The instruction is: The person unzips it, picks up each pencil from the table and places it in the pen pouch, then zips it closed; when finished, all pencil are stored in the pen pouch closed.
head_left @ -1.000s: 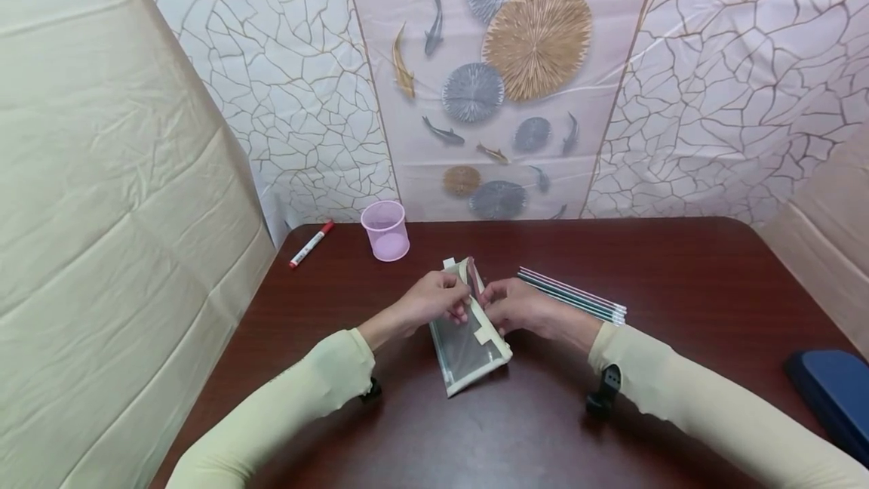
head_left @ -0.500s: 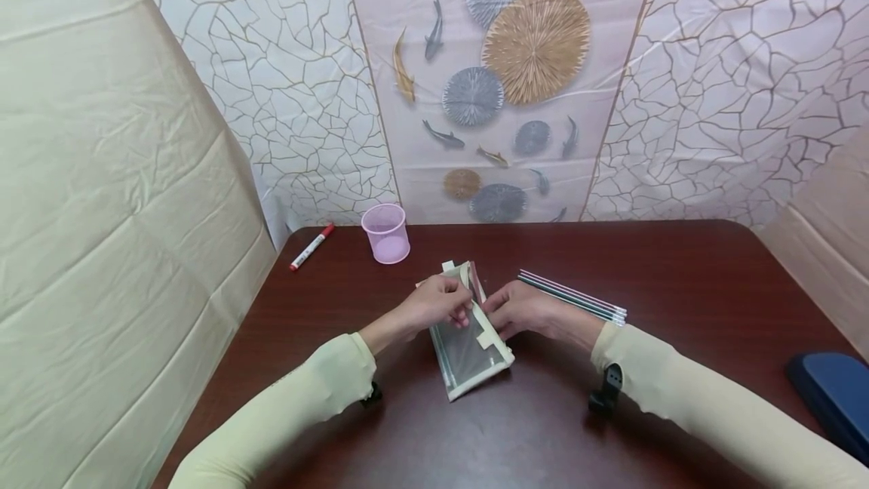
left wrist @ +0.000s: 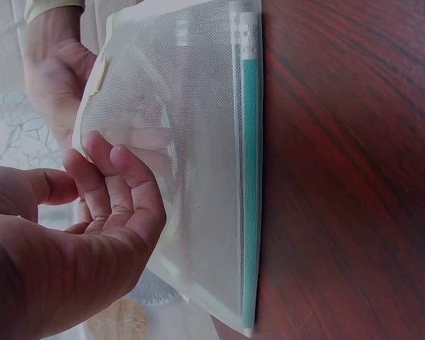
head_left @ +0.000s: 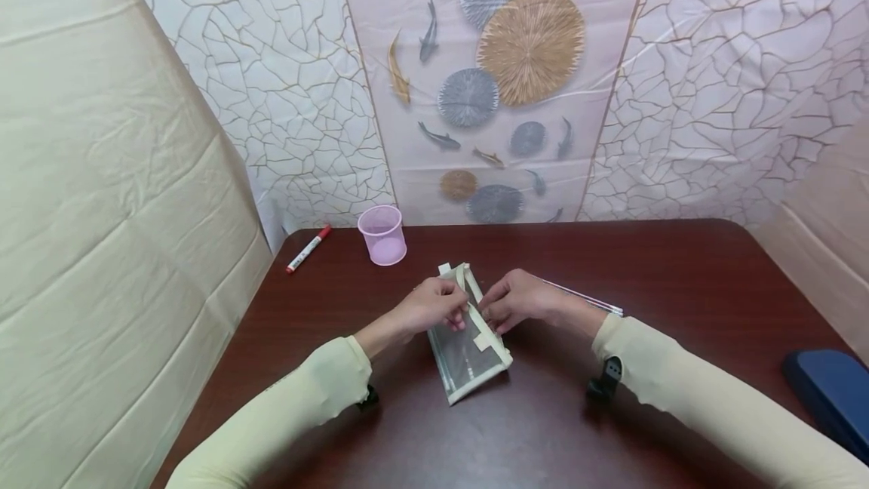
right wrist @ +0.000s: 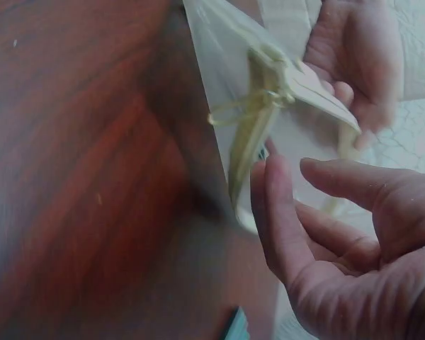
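A see-through mesh pencil pouch (head_left: 468, 357) with cream edging stands tilted on the table, its zip side gaping. My left hand (head_left: 434, 303) pinches the rim of its mouth between thumb and forefinger. Through the mesh, a teal pencil (left wrist: 250, 184) shows along the bottom edge, and a faint pinkish streak runs beside it. My right hand (head_left: 519, 300) is at the mouth, thumb and fingers apart with nothing seen between them; its fingertips (right wrist: 278, 173) reach the opening. Several pencils (head_left: 591, 298) lie beyond the right hand, partly hidden by it.
A pink mesh cup (head_left: 383, 236) stands at the back left, with a red-capped marker (head_left: 308, 249) lying beside it. A dark blue case (head_left: 831, 398) sits at the right edge. Patterned cloth hangs behind the table (head_left: 679, 262).
The reddish-pink strip seen at the pouch's mouth no longer shows there. My right hand has risen slightly and now covers more of the loose pencils. My left hand keeps its hold.
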Tool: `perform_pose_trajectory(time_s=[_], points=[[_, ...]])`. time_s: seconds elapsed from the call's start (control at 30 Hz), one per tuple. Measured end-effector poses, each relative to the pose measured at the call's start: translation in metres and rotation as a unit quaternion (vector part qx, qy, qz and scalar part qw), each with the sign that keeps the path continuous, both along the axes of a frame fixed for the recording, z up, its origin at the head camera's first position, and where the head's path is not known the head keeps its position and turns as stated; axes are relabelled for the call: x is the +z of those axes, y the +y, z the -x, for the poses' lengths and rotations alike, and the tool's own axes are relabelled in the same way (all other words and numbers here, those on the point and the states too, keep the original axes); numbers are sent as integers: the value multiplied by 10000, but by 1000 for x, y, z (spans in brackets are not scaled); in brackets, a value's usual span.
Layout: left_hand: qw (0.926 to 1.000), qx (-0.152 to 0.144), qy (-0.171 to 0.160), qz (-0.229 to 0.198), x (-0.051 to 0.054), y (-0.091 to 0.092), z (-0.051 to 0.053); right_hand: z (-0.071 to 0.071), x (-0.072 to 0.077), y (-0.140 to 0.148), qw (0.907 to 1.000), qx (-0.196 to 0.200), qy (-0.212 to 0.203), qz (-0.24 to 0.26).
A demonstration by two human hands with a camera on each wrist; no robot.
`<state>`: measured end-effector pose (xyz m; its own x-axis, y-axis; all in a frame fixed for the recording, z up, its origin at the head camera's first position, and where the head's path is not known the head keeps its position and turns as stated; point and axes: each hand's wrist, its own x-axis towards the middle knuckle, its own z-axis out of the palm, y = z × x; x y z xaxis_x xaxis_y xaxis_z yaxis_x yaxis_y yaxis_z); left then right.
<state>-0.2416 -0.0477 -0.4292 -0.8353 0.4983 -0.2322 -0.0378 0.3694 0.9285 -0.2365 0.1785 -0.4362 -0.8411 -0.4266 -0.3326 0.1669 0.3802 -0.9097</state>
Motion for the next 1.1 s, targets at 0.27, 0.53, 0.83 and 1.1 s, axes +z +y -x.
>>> perform_pose_trajectory(time_s=[0.27, 0.53, 0.83, 1.1], points=[[10000, -14, 25, -64, 3, -4, 1, 2, 17, 44, 9879, -167, 1201, -965], [10000, -52, -25, -67, 2, -7, 3, 11, 5, 110, 9455, -646, 2242, -2270], [9999, -108, -50, -125, 1, -7, 3, 29, -16, 160, 9451, -205, 2214, -2395], [9999, -64, -107, -93, 5, -10, 3, 36, -28, 179, 9781, 28, 1478, -1463]])
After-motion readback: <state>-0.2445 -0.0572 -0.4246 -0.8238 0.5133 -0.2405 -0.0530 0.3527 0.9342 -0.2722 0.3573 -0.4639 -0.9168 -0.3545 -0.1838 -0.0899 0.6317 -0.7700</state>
